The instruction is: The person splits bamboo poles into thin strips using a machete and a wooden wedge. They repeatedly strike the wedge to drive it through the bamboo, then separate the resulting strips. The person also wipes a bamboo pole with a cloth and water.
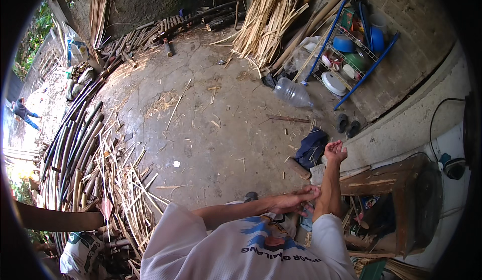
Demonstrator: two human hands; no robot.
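Observation:
My left arm reaches across in front of the white shirt [211, 250]. At its end my left hand [297, 199] lies against or just beside my right forearm, fingers apart and nothing visible in them. My right forearm is raised, and my right hand [335, 151] is turned up with loosely curled fingers and an unfilled palm. Just left of it on the floor is a dark blue cloth [311, 148]. A short piece of wood or bamboo [298, 168] lies below the cloth. Under my right arm stands a wooden cabinet [401, 189] with mixed items inside.
Bamboo poles [70, 139] and split strips [130, 199] are piled at left. More strips [268, 21] lean at the back. A clear plastic bottle [293, 93] lies before a blue-framed rack [346, 49] of dishes. Dark footwear [348, 124] sits by the wall. A distant person [25, 113] is at far left.

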